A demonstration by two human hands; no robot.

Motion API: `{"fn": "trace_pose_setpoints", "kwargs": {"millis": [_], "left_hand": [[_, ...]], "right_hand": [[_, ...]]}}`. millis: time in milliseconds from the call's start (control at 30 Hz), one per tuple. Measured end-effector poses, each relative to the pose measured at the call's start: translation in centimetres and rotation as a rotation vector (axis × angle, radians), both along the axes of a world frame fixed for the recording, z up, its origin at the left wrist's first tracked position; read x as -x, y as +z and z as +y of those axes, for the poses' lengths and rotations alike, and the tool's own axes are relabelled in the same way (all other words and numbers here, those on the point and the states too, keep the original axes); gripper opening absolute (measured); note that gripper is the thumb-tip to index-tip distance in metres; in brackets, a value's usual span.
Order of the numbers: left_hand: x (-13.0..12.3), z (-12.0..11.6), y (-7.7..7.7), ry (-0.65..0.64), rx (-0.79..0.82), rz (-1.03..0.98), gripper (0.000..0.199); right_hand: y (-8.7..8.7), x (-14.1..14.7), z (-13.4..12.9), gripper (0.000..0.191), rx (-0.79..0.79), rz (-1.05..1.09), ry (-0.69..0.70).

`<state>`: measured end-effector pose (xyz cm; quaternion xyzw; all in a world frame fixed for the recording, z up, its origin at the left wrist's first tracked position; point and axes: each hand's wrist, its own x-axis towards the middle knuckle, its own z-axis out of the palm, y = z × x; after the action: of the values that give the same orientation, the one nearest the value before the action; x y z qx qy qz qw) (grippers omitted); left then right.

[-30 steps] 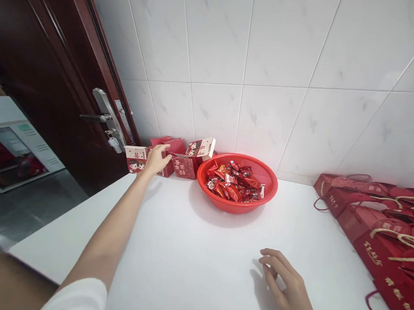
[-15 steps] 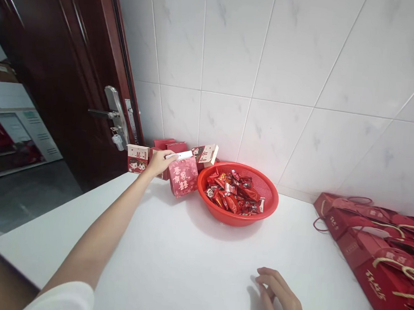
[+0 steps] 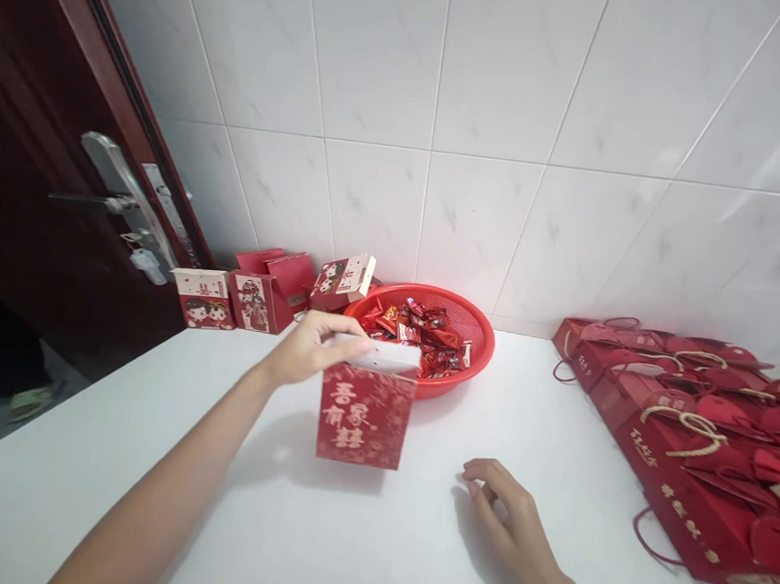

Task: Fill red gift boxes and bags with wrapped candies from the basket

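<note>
My left hand (image 3: 314, 351) pinches the white top edge of a red candy box (image 3: 364, 420) with pale Chinese characters on its front. The box hangs upright over the white table, in front of a red plastic basket (image 3: 454, 385). Wrapped candies (image 3: 444, 339) in mostly red wrappers fill the basket. To the right of the box, my right hand (image 3: 504, 512) holds nothing; its fingers are loosely bent, with thumb and fingers apart, low over the tabletop.
Several small red and cream boxes (image 3: 254, 302) stand against the tiled wall at the back left. Rows of red gift boxes (image 3: 661, 457) with cord handles line the right side. A dark door (image 3: 36, 237) with a metal handle is at the left; a person's leg (image 3: 11, 352) shows below.
My left hand has brought the red box away from the back boxes, toward me and in front of the basket. The view has turned right. My right hand stays by the table, fingers still bent.
</note>
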<state>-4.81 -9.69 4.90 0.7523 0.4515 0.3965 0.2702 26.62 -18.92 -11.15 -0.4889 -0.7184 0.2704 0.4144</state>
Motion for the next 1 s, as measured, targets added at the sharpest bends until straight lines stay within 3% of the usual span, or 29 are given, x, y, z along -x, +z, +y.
{"fn": "trace_pose_setpoints", "kwargs": {"millis": [133,233,400,533,667,767,867,1000], "left_hand": [[-4.5,-0.8,-2.4,-0.214,0.019,0.047,0.030],[-6.1,-0.9,-3.7,-0.308,0.037,0.092,0.027],[-5.4,0.6,-3.1,-0.402,0.082,0.107,0.030],[-3.0,5.5,-1.5,-0.259,0.058,0.115,0.041],[-1.7,12.1,-1.3,0.025,-0.013,0.479,0.029],[-2.3,15.9,-2.4,0.171,0.055,0.779,0.036],[-3.6,18.1,-4.1,0.223,0.104,0.818,0.035],[-4.5,19.4,-5.9,0.242,0.112,0.777,0.044]], "right_hand": [[0.3,-0.4,0.3,0.037,-0.007,-0.031,0.015],[0.5,-0.4,0.5,0.039,0.008,-0.025,0.013],[0.1,-0.7,0.7,0.040,0.087,0.011,-0.030],[-0.6,-1.1,1.1,0.040,0.155,0.083,-0.097],[-0.9,-1.3,1.4,0.040,0.173,0.121,-0.116],[-1.0,-1.3,1.5,0.040,0.168,0.103,-0.106],[-1.1,-1.3,1.5,0.041,0.166,0.081,-0.099],[-1.1,-1.4,1.6,0.043,0.144,0.070,-0.097]]}}
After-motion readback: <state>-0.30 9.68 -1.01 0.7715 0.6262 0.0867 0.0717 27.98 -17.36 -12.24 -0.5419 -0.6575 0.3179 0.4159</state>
